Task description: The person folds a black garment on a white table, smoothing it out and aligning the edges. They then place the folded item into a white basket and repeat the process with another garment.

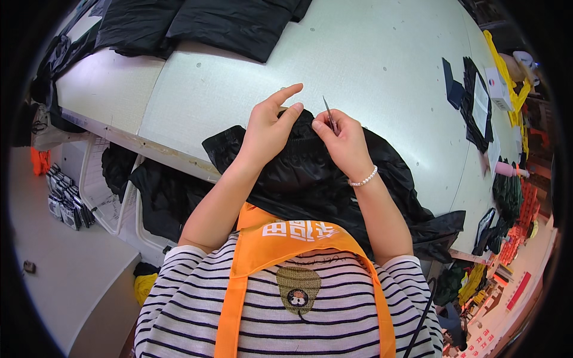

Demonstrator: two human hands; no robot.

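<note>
Orange apron (286, 238) hides garment (310, 179) hem; left fingers (285, 113) pinch fabric, right fingers (325, 126) grip snips (329, 113).

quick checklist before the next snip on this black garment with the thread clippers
1. Left hand has a hold on the black garment: ok, thumb and fingers pinch its upper edge, index finger raised clear.
2. Right hand has the thread clippers in a firm grip: ok, held in the fingertips, tip pointing up and away.
3. Blades on a loose thread: cannot tell, no thread can be made out.
4. Left fingers clear of the tip: ok, a small gap shows.
5. Garment supported: ok, it lies on the pale table with part hanging over the near edge.
</note>
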